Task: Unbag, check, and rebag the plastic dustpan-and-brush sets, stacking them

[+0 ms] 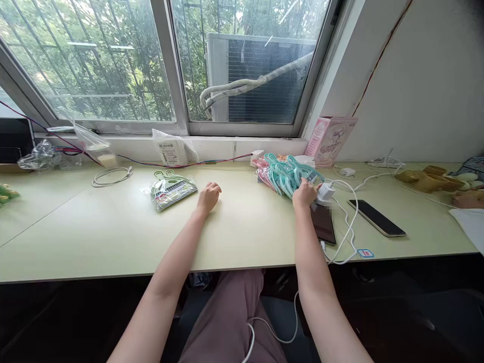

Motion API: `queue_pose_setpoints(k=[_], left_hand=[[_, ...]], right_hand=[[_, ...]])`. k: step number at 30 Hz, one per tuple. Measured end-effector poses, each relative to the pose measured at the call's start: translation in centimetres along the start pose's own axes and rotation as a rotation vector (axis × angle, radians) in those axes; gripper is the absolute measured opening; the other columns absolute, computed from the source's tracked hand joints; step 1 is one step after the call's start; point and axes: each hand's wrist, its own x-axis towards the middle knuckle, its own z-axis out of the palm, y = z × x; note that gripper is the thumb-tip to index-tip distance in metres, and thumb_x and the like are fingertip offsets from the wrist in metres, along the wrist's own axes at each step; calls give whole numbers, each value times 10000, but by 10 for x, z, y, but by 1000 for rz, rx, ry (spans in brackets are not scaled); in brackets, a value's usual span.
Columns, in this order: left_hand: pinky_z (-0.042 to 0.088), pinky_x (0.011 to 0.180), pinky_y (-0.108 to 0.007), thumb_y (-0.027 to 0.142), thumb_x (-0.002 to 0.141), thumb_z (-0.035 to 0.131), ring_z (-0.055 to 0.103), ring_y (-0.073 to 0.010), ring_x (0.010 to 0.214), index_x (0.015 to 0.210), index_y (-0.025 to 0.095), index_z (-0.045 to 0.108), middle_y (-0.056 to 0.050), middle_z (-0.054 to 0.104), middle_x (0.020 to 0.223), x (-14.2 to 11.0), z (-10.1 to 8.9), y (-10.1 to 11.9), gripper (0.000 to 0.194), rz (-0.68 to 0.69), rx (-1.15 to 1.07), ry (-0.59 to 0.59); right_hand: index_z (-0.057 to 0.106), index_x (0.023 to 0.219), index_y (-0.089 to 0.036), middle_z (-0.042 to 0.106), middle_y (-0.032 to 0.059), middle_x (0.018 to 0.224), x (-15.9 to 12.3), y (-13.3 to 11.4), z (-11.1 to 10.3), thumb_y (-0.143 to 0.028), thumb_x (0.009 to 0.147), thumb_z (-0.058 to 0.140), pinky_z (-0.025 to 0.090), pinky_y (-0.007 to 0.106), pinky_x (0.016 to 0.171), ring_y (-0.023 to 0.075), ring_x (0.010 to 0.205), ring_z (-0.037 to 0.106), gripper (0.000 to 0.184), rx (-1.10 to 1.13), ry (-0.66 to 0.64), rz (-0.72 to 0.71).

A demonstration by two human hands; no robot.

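My left hand [208, 198] rests on the table, its fingers loosely curled with nothing visible in them. To its left lies a clear plastic pack of light green hangers [166, 176] with a printed label card. My right hand [304, 194] is at the near right edge of a pack of teal hangers [282, 174], fingers closed on it; the fingertips are partly hidden. Pink hangers [260, 169] lie against the left side of the teal ones. A white charger plug [325, 192] is just right of my right hand.
A tablet [323, 222], a phone [376, 218] and looping white cables [351, 237] lie to the right. Along the window wall are a pink box [330, 141], a white labelled packet [171, 150] and a coiled cable [111, 176]. Another person's hand [469, 199] shows at the far right.
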Motion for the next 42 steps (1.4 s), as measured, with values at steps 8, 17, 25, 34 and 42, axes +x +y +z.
queue_pose_setpoints(k=[8, 17, 25, 34, 42], left_hand=[[523, 829, -377, 140, 888, 452, 563, -265, 1115, 820, 206, 698, -102, 663, 1095, 3, 0, 5, 263, -78, -214, 98], [532, 871, -364, 604, 805, 647, 644, -246, 1068, 1210, 217, 628, -131, 663, 1210, 9, 10, 44, 560, -380, -1496, -331], [504, 570, -230, 275, 793, 717, 595, -110, 551, 840, 137, 619, -26, 663, 696, 11, 24, 35, 176, -820, -1497, -25], [558, 623, -280, 208, 759, 701, 627, -133, 548, 961, 156, 597, -9, 673, 718, 13, 16, 28, 233, -798, -1403, 24], [581, 617, -261, 147, 771, 669, 623, -110, 555, 959, 162, 563, 6, 660, 707, 14, 10, 12, 217, -883, -1424, 148]], right_hand=[[553, 1352, -99, 652, 197, 1271, -14, -37, -10, -27, 907, 315, 178, 605, 1187, 262, 1173, 634, 511, 93, 127, -214], [481, 1447, -157, 549, 120, 1429, -73, -122, 3, -12, 921, 343, 317, 476, 1212, 245, 1357, 499, 563, 263, -267, -925], [551, 1340, -80, 601, 188, 1352, -95, -140, 22, -140, 980, 409, 479, 416, 1057, 259, 1246, 593, 392, 181, -402, -1203], [652, 1039, -126, 697, 168, 1051, -79, -127, 2, -354, 1038, 282, 446, 337, 806, 254, 1004, 624, 435, -115, -466, -967], [699, 1054, -153, 709, 142, 1050, -66, -109, 10, -258, 991, 381, 474, 332, 745, 259, 937, 660, 341, -240, -602, -552]])
